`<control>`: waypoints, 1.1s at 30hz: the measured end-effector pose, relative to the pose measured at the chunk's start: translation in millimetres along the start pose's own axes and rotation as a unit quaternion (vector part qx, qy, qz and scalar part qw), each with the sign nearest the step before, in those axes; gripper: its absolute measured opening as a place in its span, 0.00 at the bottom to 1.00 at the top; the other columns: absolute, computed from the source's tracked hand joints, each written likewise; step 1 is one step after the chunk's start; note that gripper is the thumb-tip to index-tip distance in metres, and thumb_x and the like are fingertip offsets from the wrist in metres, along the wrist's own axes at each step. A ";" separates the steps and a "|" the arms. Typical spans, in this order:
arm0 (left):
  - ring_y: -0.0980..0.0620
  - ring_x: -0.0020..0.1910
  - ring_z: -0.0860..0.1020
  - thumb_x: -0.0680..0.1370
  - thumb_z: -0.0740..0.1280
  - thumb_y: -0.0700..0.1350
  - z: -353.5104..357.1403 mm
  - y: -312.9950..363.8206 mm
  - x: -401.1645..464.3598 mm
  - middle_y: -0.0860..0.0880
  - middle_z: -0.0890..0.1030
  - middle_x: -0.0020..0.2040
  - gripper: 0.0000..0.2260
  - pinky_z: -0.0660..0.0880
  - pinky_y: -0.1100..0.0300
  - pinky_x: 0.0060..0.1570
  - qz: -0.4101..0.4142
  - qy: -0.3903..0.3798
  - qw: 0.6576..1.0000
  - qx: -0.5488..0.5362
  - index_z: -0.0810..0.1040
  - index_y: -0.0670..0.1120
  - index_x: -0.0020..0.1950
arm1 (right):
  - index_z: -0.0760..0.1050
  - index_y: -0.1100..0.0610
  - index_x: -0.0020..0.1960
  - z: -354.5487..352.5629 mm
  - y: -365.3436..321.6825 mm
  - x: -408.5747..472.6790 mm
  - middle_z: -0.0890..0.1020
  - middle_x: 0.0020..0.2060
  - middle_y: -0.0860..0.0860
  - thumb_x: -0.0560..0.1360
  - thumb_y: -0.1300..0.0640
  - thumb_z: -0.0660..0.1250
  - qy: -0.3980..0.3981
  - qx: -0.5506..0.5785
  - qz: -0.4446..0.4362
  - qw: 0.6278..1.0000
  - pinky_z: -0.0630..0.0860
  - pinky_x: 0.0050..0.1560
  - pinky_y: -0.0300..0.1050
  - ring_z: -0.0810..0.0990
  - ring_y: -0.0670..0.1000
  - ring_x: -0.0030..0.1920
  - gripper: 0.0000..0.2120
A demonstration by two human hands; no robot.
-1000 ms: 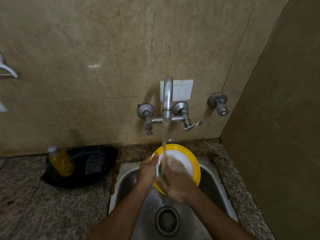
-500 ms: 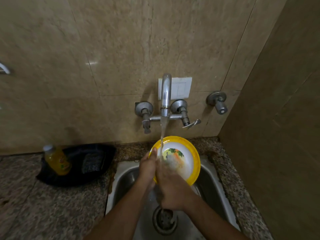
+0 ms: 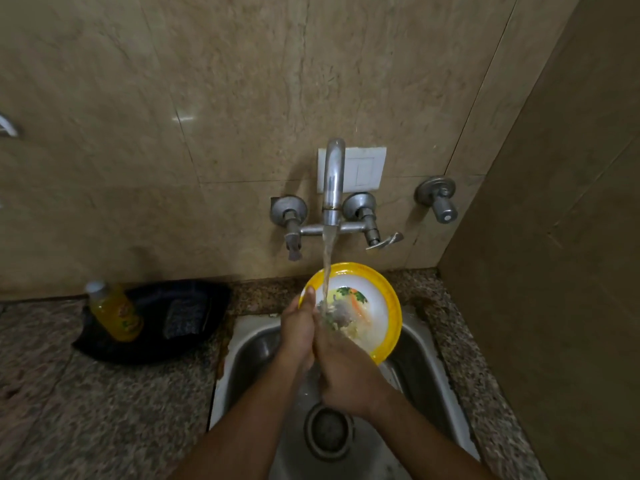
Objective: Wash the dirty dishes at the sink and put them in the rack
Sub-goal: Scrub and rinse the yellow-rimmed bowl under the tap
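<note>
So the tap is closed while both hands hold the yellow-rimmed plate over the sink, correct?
Not quite: the tap is running, and the head view shows water falling onto the yellow-rimmed plate. Both hands are at it over the sink.

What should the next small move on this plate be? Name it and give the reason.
Probably keep rubbing the plate face under the water stream: the left hand grips its rim, the right hand rubs it, and grey residue is visible at its middle.
</note>
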State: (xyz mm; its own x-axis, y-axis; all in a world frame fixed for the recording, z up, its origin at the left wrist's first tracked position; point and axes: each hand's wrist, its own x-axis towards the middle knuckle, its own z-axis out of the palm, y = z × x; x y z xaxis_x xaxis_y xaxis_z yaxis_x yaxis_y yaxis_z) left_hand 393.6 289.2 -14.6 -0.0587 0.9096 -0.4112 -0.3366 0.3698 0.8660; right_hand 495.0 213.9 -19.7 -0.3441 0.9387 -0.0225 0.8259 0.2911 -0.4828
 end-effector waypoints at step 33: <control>0.48 0.42 0.83 0.79 0.65 0.54 -20.2 27.6 0.9 0.48 0.85 0.38 0.14 0.78 0.50 0.46 0.207 0.009 0.954 0.219 0.84 0.48 0.42 | 0.53 0.49 0.80 16.9 4.9 -16.0 0.69 0.74 0.53 0.67 0.57 0.65 0.008 -0.007 -0.022 1.000 0.63 0.71 0.43 0.69 0.58 0.70 0.44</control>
State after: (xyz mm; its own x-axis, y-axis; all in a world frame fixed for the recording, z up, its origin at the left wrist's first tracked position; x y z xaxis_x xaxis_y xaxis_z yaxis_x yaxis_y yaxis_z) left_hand 365.3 296.4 3.2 -0.1193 0.9928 -0.0104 0.1425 0.0274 0.9894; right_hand 497.0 197.2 -36.6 -0.3735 0.9275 0.0132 0.8159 0.3353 -0.4710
